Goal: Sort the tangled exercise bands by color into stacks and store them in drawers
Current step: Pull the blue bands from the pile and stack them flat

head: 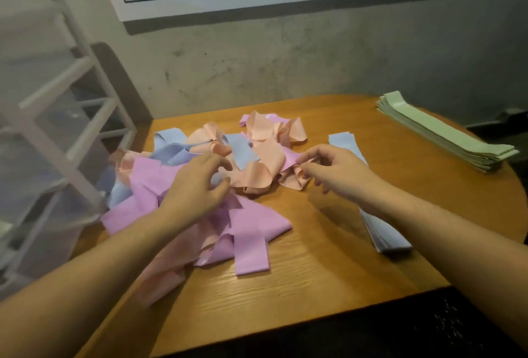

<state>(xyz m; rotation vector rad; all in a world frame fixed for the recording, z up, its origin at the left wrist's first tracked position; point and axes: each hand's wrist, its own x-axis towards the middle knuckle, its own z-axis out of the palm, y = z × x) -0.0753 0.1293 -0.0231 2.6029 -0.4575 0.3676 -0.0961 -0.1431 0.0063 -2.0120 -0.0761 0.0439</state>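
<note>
Both hands are in the tangled heap of pink, peach and pale blue flat rubber exercise bands (200,186) on the round wooden counter (314,286). The left hand (197,186) sits on top, fingers curled, apparently pinching a blue strip, though blur hides the contact. The right hand (337,169) pinches a pink band end (291,159) between thumb and fingers. Under its wrist lies a neat blue stack (383,232); beyond it, far right, a green stack (445,134).

two bare forearms, no sleeves, hands (197,183) ungloved
</note>
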